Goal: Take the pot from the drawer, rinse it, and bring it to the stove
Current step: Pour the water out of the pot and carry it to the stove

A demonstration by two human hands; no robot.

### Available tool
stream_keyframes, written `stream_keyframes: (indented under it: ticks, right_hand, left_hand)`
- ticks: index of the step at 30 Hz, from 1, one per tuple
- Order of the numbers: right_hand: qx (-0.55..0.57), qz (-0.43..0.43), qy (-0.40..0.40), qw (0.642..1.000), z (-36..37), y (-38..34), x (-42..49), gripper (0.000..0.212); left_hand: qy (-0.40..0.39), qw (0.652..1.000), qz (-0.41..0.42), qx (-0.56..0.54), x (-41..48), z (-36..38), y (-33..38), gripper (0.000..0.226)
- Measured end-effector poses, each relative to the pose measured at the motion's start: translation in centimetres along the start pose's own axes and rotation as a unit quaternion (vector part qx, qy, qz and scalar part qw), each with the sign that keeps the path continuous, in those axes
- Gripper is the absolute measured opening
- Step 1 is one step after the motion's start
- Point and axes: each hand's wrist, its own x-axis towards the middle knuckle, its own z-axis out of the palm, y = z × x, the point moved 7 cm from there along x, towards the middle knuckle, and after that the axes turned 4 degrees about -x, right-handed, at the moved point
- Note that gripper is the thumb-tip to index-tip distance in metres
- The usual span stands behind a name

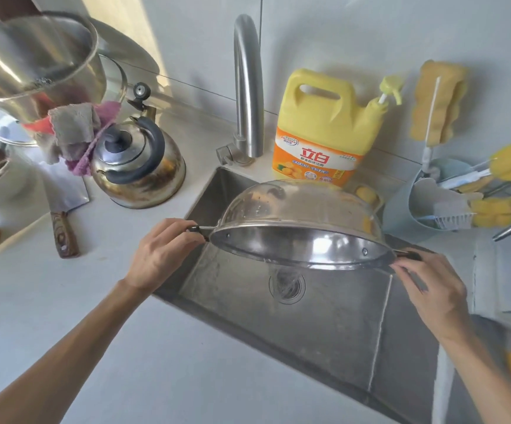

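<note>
A round steel pot [297, 209] hangs over the sink [324, 325], tipped nearly upside down with its opening facing me and down. Water droplets cling to its outer wall. My left hand [162, 252] grips the black left handle. My right hand [428, 286] grips the black right handle. The drain [287, 285] lies directly below the pot's rim. The faucet [247, 87] arches behind the pot, with no water seen running.
A yellow detergent jug [324, 130] stands behind the sink. A steel kettle [138, 166] and a cleaver [63, 209] lie on the counter at left, under a large steel pot [34, 65] draped with cloths. A blue caddy [425, 206] with brushes and sponges sits at right.
</note>
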Motion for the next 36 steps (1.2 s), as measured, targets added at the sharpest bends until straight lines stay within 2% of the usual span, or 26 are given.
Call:
stream_keyframes:
  ticks: [2,3,4,7,9,11,14,18,22,27,32,33,34,36]
  right_hand:
    - [0.059,0.020,-0.047,0.997,-0.1,-0.4,0.1,0.008]
    - [0.097,0.054,-0.072,0.991,-0.1,-0.2,0.2,0.006]
    - [0.137,0.108,-0.099,0.980,0.1,0.3,0.2,0.014]
    - [0.268,0.278,-0.193,0.902,0.9,1.9,-0.2,0.029]
    - [0.328,0.327,-0.230,0.856,0.3,1.8,-0.9,0.032]
    - [0.348,0.363,-0.230,0.833,-1.4,1.4,-2.0,0.031]
    - [0.370,0.419,-0.168,0.812,-5.4,1.0,-4.5,0.026]
    - [0.375,0.454,-0.093,0.803,-12.1,-0.5,-9.0,0.026]
    - [0.342,0.506,0.003,0.792,-18.9,-2.9,-15.7,0.032]
    - [0.314,0.577,0.115,0.745,-26.8,-8.3,-26.5,0.024]
    - [0.241,0.664,0.232,0.669,-34.5,-15.0,-39.9,0.027]
    - [0.222,0.678,0.250,0.654,-36.1,-16.6,-42.7,0.030]
    - [0.205,0.690,0.270,0.640,-37.6,-18.3,-45.3,0.033]
    - [0.163,0.714,0.321,0.601,-41.0,-22.3,-50.8,0.037]
  left_hand:
    - [-0.024,0.998,-0.039,-0.045,0.3,-0.1,0.3,0.016]
    - [-0.043,0.994,-0.065,-0.077,0.5,0.0,0.3,0.016]
    - [-0.063,0.987,-0.101,-0.109,0.6,0.1,0.4,0.019]
    - [-0.091,0.947,-0.246,-0.183,0.5,0.6,-0.1,0.025]
    - [-0.098,0.920,-0.301,-0.229,0.6,0.9,0.2,0.029]
    - [-0.101,0.900,-0.320,-0.280,0.9,1.1,1.3,0.031]
    - [-0.099,0.885,-0.316,-0.327,2.1,0.5,4.1,0.023]
    - [-0.106,0.876,-0.276,-0.381,4.5,-0.8,8.8,0.028]
    - [-0.161,0.860,-0.216,-0.434,7.2,-0.7,14.1,0.029]
    - [-0.226,0.843,-0.139,-0.468,9.0,-0.7,23.5,0.034]
    - [-0.346,0.789,-0.107,-0.496,8.4,2.3,34.8,0.035]
    - [-0.394,0.766,-0.105,-0.497,8.0,4.7,38.0,0.028]
    - [-0.462,0.729,-0.060,-0.501,7.0,6.2,41.9,0.016]
    - [-0.512,0.695,-0.023,-0.504,4.6,9.0,50.4,0.081]
